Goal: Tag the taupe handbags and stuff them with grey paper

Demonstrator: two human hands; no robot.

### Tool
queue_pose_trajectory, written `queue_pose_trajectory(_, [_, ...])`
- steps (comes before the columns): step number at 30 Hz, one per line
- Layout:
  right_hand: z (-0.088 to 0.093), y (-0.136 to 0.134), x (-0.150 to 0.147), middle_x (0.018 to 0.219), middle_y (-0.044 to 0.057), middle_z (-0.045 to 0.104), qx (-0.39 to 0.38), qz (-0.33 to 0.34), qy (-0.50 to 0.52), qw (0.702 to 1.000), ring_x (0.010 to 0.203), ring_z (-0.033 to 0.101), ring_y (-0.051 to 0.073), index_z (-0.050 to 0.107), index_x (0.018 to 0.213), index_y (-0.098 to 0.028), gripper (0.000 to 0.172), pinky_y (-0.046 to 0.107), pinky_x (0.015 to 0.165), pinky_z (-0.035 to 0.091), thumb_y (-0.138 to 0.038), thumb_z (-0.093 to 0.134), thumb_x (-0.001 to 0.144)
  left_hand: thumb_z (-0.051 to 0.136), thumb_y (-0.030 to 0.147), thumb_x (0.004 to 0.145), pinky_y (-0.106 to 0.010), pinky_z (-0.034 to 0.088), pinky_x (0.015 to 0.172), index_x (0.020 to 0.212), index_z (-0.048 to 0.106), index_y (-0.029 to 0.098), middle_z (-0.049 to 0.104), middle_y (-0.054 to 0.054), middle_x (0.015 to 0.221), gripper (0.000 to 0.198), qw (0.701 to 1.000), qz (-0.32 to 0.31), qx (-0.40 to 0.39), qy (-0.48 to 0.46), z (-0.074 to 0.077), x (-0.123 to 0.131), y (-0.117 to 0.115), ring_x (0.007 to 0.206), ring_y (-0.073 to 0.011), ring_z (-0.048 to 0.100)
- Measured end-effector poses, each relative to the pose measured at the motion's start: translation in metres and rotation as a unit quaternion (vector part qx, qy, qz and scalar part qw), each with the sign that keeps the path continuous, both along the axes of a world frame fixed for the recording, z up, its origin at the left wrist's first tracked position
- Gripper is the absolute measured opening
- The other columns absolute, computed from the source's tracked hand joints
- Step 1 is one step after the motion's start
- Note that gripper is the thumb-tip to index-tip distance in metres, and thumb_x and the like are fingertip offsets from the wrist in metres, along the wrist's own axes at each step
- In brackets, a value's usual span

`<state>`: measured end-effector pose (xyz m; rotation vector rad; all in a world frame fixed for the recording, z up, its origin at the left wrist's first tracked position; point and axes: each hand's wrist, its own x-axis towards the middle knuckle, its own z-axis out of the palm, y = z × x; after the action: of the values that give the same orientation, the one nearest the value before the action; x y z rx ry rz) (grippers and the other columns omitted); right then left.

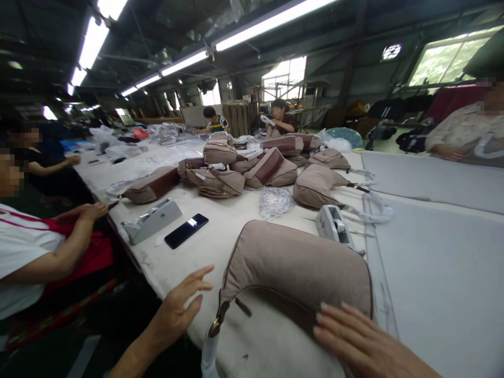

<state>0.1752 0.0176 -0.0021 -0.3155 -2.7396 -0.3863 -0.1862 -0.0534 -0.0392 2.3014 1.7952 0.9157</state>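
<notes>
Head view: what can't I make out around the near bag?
Head view, lower right end of the near bag: hidden behind the right hand.
Head view, its strap: cut off by the bottom edge.
Head view, marking on the tape dispenser behind the bag: too small.

Phone: dark, lying flat — just beside a grey tape dispenser
Clear plastic: a crumpled heap on the pale tabletop
Ceiling lights: lit, strung in long rows
Right-hand window: bright, greenery showing through
Co-worker: in white and red — at the tabletop's left side
</notes>
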Motion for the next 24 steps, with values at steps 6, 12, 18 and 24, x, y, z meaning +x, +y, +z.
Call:
queue_pose_trajectory(6, [-0.034, 0.085, -0.045, 0.144, 0.015, 0.030, -0.083, -0.284, -0.005, 0.955, 0.132, 0.024, 0.039, 0.036, 0.137, -0.020, 0.066, 0.071, 0.095, 0.019, -0.059, 0.039, 0.084, 0.034, 0.040, 0.092, -0.057, 0.013, 0.108, 0.139, 0.028, 0.011, 0.025, -0.015, 0.147, 0.056, 0.985, -0.006, 0.030, 0.167, -0.006, 0.054, 0.103, 0.137, -0.0296, 0.013])
queue_pose_trajectory(12, [-0.054, 0.110, -0.064, 0.146, 0.016, 0.024, -0.186, -0.335, -0.075, 0.921, 0.133, 0.019, 0.040, 0.028, 0.141, -0.021, 0.067, 0.071, 0.095, 0.018, -0.060, 0.029, 0.087, 0.027, 0.051, 0.091, -0.062, 0.016, 0.105, 0.142, 0.021, 0.018, 0.020, -0.011, 0.149, 0.061, 0.974, -0.017, -0.042, 0.223, -0.035, 0.078, 0.142, 0.136, -0.0309, 0.017])
queue_pose_trajectory(18, [-0.056, 0.105, -0.076, 0.148, 0.009, 0.020, -0.215, -0.270, -0.089, 0.934, 0.136, 0.016, 0.034, 0.024, 0.142, -0.024, 0.054, 0.070, 0.099, 0.010, -0.045, 0.029, 0.091, 0.027, 0.051, 0.091, -0.062, 0.006, 0.106, 0.142, 0.014, 0.029, 0.026, -0.005, 0.148, 0.056, 0.974, -0.124, -0.013, 0.191, -0.035, 0.090, 0.136, 0.136, -0.0267, 0.019])
queue_pose_trajectory(24, [-0.050, 0.108, -0.046, 0.146, 0.013, 0.026, -0.230, -0.386, -0.029, 0.893, 0.134, 0.021, 0.034, 0.033, 0.139, -0.022, 0.064, 0.063, 0.102, 0.015, -0.059, 0.028, 0.087, 0.041, 0.043, 0.088, -0.064, 0.004, 0.104, 0.139, 0.030, 0.027, 0.016, -0.005, 0.150, 0.055, 0.994, 0.038, -0.100, 0.036, -0.039, 0.070, 0.145, 0.138, -0.0307, 0.005])
